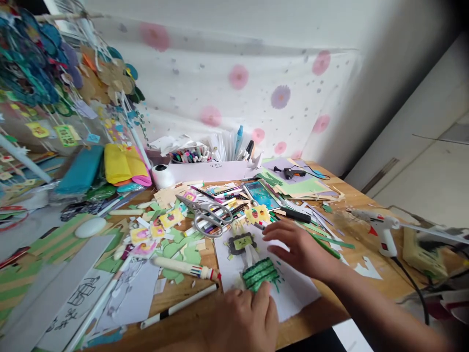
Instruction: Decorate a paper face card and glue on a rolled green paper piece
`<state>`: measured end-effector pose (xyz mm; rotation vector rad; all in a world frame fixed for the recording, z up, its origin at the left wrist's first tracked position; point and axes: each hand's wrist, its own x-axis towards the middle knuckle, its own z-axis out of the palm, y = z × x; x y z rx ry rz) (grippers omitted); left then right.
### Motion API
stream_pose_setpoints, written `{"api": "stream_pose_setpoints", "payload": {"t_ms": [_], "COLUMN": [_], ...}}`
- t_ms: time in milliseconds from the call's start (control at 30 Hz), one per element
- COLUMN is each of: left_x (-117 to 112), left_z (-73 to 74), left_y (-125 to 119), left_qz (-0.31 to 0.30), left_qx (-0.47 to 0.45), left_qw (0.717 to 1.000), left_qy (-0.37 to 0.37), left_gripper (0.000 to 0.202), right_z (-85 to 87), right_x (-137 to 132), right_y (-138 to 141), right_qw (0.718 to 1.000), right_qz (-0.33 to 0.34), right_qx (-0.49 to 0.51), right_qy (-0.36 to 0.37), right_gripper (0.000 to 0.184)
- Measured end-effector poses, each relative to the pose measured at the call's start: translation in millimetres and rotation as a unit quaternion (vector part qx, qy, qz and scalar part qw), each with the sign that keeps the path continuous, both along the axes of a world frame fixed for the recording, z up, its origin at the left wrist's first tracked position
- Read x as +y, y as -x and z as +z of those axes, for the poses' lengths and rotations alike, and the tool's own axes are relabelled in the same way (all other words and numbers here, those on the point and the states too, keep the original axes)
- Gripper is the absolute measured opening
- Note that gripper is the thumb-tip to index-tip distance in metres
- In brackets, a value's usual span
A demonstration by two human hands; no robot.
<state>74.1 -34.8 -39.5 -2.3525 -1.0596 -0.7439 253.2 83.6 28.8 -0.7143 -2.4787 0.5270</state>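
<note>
My left hand [244, 320] rests at the near edge of the wooden table [366, 288], fingers curled, its fingertips touching a green striped paper cutout [259, 274] that lies on a white sheet [293, 288]. My right hand [298, 247] lies flat with fingers stretched out on the same sheet, just right of a grey and green paper figure [242, 243]. Neither hand grips anything that I can see.
Scissors [208, 213], markers, a multi-colour pen [185, 267], a phone [262, 194] and paper scraps cover the table. A white box of pens [212, 168] stands at the back. A glue gun [381, 230] lies at the right, another small one [291, 172] farther back. Paper decorations hang at the left.
</note>
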Motion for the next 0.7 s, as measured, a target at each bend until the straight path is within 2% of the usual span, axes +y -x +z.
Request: {"api": "stream_pose_setpoints", "payload": {"t_ms": [67,133,233,300,367,433,467,500,600,700], "left_x": [-1,-1,-2,-1,0,0,0,-1,-1,-3], "left_z": [-16.0,-27.9,-39.0,-41.4,-38.2,-30.0,-24.9,-20.1,-11.1,-9.5], "left_y": [1,-1,-10,-16,-18,-17,-15,-12,-6,-5], "left_qz": [0.021,0.067,0.1,0.118,0.136,0.157,0.115,0.044,0.002,0.01], "left_qx": [0.0,-0.042,-0.101,-0.122,-0.151,-0.138,-0.102,-0.066,-0.045,-0.031], "left_qw": [1.0,0.997,0.99,0.984,0.976,0.977,0.986,0.992,0.994,0.998], "left_qy": [0.011,0.004,-0.023,-0.047,-0.075,-0.048,-0.062,-0.098,-0.099,-0.054], "left_gripper": [0.014,0.017,0.026,0.029,0.03,0.026,0.02,0.015,0.018,0.007], "right_z": [11.1,20.8,28.1,28.3,27.1,26.5,26.6,27.0,29.2,32.5], "right_x": [15,27,37,40,41,41,41,40,34,22], "right_y": [18,45,100,140,176,205,215,221,226,219], "right_qw": [1.0,0.999,0.995,0.988,0.977,0.97,0.969,0.967,0.954,0.935], "right_qz": [0.006,0.029,0.094,0.138,0.164,0.164,0.163,0.163,0.185,0.222], "right_qx": [0.018,0.014,-0.021,-0.066,-0.124,-0.168,-0.18,-0.189,-0.237,-0.275], "right_qy": [0.006,0.013,-0.006,-0.032,-0.053,-0.057,-0.053,-0.046,-0.012,-0.002], "right_gripper": [0.013,0.013,0.015,0.017,0.019,0.017,0.014,0.01,0.011,0.009]}}
